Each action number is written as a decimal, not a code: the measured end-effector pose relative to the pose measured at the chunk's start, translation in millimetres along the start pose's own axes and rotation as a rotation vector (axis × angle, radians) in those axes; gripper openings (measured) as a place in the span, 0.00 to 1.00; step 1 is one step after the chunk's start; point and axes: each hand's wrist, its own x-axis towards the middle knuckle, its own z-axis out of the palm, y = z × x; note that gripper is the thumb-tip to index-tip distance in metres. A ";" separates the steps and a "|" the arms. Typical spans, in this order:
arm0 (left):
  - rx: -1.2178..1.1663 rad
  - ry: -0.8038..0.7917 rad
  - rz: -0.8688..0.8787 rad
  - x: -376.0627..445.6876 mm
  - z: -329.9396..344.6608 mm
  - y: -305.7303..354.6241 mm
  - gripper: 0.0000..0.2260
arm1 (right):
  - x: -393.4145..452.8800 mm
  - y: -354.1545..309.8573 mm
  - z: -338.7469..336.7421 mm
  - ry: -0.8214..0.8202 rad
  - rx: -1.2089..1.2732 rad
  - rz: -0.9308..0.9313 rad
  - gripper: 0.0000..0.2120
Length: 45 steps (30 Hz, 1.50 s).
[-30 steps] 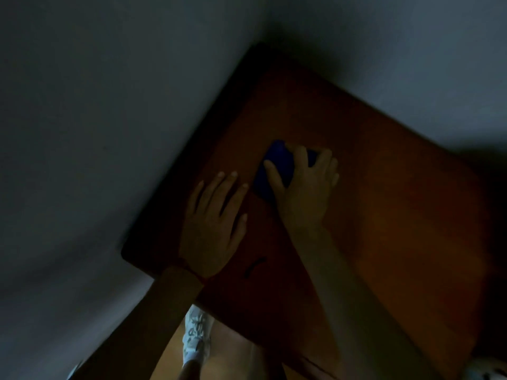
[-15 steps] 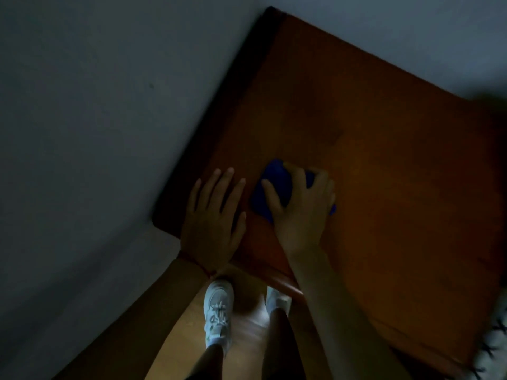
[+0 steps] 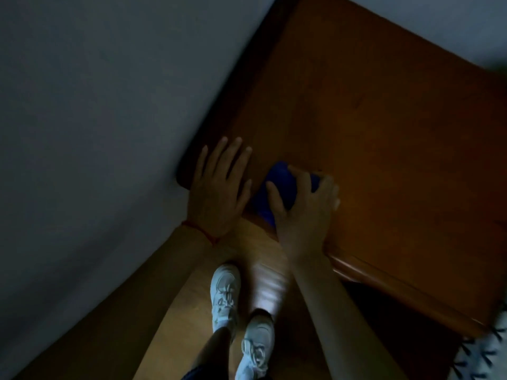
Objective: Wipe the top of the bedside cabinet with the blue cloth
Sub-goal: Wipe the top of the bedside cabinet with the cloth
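Note:
The bedside cabinet's brown wooden top (image 3: 384, 133) fills the upper right of the dim head view. A bunched blue cloth (image 3: 277, 185) lies at its near left corner, reaching the front edge. My right hand (image 3: 301, 212) lies on the cloth with fingers curled over it and the thumb spread to the left. Just left of it, my left hand (image 3: 219, 187) rests flat on the corner of the top with straight fingers, holding nothing.
A grey wall (image 3: 96, 119) runs along the cabinet's left side. Below the front edge is light wooden floor (image 3: 263, 283) with my two white shoes (image 3: 225, 294). A patterned fabric (image 3: 485, 352) shows at the bottom right.
My right hand has dragged the blue cloth from the middle of the top back to the near left corner. The left hand stayed flat beside it. The view tilted down.

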 end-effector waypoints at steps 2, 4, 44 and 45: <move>-0.005 0.029 0.000 -13.0 -2.5 -10.1 0.20 | -6.0 -2.1 0.2 0.009 0.009 0.015 0.20; 0.004 0.049 0.000 -20.9 -2.5 -17.3 0.19 | 6.6 -6.5 1.4 0.027 0.009 -0.015 0.19; -0.096 -0.068 -0.067 78.5 13.1 11.6 0.17 | 137.9 -14.2 15.4 0.074 -0.003 -0.064 0.19; -0.086 -0.079 -0.071 78.2 15.1 12.0 0.18 | 150.6 -11.7 13.7 0.074 -0.025 -0.093 0.19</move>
